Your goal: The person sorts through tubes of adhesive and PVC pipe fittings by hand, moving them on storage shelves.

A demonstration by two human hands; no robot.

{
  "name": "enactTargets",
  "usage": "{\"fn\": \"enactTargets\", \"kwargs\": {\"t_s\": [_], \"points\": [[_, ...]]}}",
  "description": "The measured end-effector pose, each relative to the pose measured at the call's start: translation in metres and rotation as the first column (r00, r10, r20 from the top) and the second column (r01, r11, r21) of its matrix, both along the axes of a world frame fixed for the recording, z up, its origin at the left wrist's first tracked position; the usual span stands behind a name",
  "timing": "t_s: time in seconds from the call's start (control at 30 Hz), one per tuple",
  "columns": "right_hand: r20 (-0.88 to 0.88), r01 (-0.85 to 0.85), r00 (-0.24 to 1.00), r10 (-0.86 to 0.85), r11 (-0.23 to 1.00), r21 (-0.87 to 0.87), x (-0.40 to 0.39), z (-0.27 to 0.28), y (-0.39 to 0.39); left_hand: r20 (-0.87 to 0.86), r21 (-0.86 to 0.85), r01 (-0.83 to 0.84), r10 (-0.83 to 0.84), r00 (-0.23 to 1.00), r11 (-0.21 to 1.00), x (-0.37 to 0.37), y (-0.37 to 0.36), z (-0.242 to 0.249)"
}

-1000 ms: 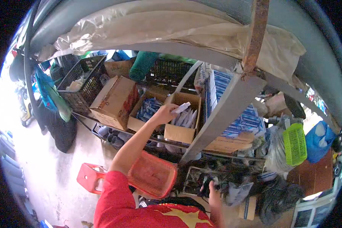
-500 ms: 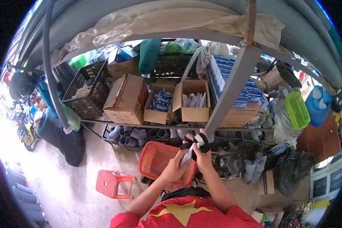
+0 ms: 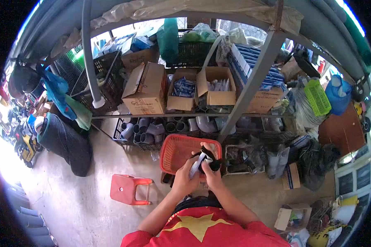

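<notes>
- Both of your hands have come down from the shelf and now meet in front of your chest, above the red basket [image 3: 178,152]; one second ago your left hand was still reaching up into the open cardboard box [image 3: 218,86].
- You see the metal shelf rack [image 3: 251,78] in front of you with several cartons, grey pipe fittings [image 3: 152,129] below them, and a red plastic stool [image 3: 130,189] on the floor to the left.
- Your left hand [image 3: 184,179] is closed around a small white packet [image 3: 195,164], which stands between both hands, just over the basket rim.
- Your right hand [image 3: 212,175] is closed on a small black object [image 3: 210,158] that touches the packet; what it is, I cannot tell.
- I judge that the picking from the box is done, and the packet is not yet placed in the basket.
- Blue print on the stacked boxes [image 3: 255,70] and on the cartons is too small to read.
</notes>
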State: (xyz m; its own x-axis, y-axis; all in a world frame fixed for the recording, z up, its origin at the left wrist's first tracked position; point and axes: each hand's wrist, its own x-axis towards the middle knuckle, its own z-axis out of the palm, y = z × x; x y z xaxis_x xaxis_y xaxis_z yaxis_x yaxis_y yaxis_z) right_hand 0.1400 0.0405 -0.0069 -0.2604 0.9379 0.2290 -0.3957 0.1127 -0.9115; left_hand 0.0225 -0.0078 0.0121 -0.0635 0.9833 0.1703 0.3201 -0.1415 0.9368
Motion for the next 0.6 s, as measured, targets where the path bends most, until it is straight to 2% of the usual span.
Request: {"fn": "enactTargets", "kwargs": {"t_s": [0.07, 0.1, 0.2, 0.27, 0.3, 0.33, 0.43, 0.57, 0.6], "points": [[-0.265, -0.079, 0.962, 0.059, 0.995, -0.063, 0.002, -0.012, -0.006, -0.002, 0.025, 0.015, -0.015, 1.000, 1.000, -0.001, -0.013, -0.006], [-0.380, -0.141, 0.923, 0.052, 0.967, -0.211, 0.007, -0.014, -0.006, -0.004, 0.038, 0.023, -0.023, 1.000, 0.999, -0.001, -0.019, -0.008], [-0.182, 0.062, 0.978, -0.103, 0.974, -0.217, 0.007, 0.020, -0.010, 0.022, 0.051, 0.082, -0.083, 0.996, 0.995, 0.002, -0.030, -0.009], [-0.148, 0.082, 0.981, -0.122, 0.963, -0.255, 0.001, 0.019, -0.022, 0.087, 0.033, 0.100, -0.103, 0.991, 0.994, 0.004, -0.035, -0.011], [-0.135, 0.093, 0.982, -0.134, 0.958, -0.271, -0.002, 0.016, -0.030, 0.056, 0.028, 0.087, -0.088, 0.995, 0.996, 0.001, -0.037, -0.013], [-0.232, 0.045, 0.967, -0.104, 0.968, -0.246, -0.010, 0.006, -0.036, 0.023, 0.026, 0.075, -0.076, 0.997, 0.997, -0.001, -0.038, -0.014], [-0.202, 0.020, 0.970, -0.135, 0.873, -0.488, 0.001, -0.002, -0.043, -0.010, 0.016, 0.124, -0.123, 0.992, 0.992, -0.005, -0.042, -0.017], [-0.095, 0.037, 0.991, -0.099, 0.860, -0.509, 0.022, -0.007, -0.032, -0.067, 0.071, 0.158, -0.153, 0.986, 0.985, 0.000, -0.053, -0.012], [-0.145, -0.021, 0.988, -0.061, 0.862, -0.507, 0.024, -0.009, -0.028, -0.069, 0.074, 0.150, -0.145, 0.987, 0.986, 0.000, -0.055, -0.013]]}}
